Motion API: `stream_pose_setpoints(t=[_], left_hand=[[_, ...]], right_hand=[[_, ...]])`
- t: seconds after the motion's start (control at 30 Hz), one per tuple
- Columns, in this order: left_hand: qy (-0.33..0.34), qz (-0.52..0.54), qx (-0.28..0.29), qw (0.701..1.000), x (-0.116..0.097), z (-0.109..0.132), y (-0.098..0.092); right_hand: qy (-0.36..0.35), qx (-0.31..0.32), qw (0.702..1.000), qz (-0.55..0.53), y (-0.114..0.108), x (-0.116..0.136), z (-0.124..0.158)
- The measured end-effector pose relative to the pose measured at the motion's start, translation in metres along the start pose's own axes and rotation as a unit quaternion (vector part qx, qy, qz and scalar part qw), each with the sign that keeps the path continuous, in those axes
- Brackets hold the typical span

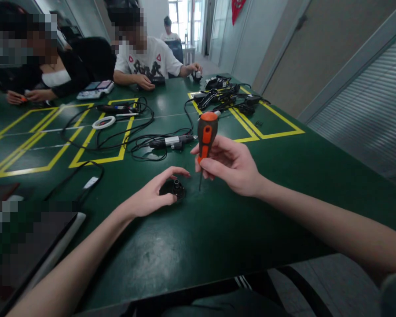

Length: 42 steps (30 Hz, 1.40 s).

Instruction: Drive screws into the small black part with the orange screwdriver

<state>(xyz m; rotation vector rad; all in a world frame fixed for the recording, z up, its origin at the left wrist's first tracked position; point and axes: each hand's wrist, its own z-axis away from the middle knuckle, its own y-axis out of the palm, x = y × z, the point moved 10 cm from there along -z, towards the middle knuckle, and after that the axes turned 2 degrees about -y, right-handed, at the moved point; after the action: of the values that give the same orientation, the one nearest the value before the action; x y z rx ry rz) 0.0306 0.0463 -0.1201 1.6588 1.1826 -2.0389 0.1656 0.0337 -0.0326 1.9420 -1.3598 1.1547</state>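
Observation:
Upright in my right hand [239, 165] is a screwdriver [207, 132] with an orange and dark grey handle. The fingers pinch its lower handle, and the thin shaft points down over the green table [198, 237]. Left of the shaft, a small black round part [177, 190] with a metal-rimmed post rests on the table. My left hand [155, 193] curves around this part, thumb and fingers apart. Its thumb tip is at the near edge of the part; whether it touches cannot be made out.
Beyond my hands lie a corded electric screwdriver [173, 141], a white tape roll [104, 123] and tangled cables [119, 141]. Black devices [218, 94] are heaped at the back right, near yellow tape lines [280, 134]. Two people sit across, handling small items. A partly blurred device [53, 259] lies at left.

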Motion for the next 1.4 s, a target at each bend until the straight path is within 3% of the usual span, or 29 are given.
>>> stream_pose_setpoints(t=[0.2,0.47,0.8,1.4], left_hand=[[0.021,-0.030,-0.011,0.999,0.004,0.009,0.004],[-0.007,-0.014,-0.027,1.000,0.007,0.009,0.006],[-0.017,0.067,-0.058,0.996,0.017,0.006,0.006],[-0.006,-0.002,-0.062,0.998,0.009,0.005,0.006]], right_hand=[[0.014,0.014,0.999,-0.042,0.009,-0.010,-0.003],[0.014,0.042,0.998,-0.044,0.024,-0.015,0.000],[-0.015,0.043,0.999,0.025,0.019,-0.012,0.001],[-0.039,0.042,0.998,0.037,0.017,-0.005,0.000]])
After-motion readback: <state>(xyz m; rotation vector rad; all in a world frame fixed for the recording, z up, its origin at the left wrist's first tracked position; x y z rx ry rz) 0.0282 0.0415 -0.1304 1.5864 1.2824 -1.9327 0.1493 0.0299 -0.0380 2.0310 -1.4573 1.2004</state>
